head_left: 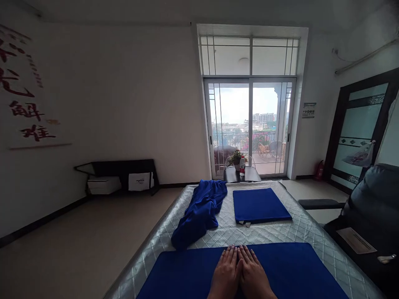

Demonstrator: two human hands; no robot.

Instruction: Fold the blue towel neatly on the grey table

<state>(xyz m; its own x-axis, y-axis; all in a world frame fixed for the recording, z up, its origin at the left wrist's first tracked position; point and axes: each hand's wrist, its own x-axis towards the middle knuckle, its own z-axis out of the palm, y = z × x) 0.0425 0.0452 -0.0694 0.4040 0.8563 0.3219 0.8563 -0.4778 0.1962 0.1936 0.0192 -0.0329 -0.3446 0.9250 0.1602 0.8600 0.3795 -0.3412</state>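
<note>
Both of my hands lie flat, side by side, on a blue cloth (286,265) spread over the near end of the table. My left hand (227,272) has its fingers stretched forward, and my right hand (252,270) rests close against it in the same way. Beyond them, a folded blue cloth (261,205) forms a neat rectangle with small white tags at its near edge. To its left lies a crumpled blue cloth (201,211), whose near end reaches the edge of the spread one.
A silver quilted cover (156,245) drapes the table. Past its far end stand a small dark table (249,175), a bottle (242,166) and a potted plant (236,158). A black chair (370,207) is at the right; a low black rack (124,168) stands by the left wall.
</note>
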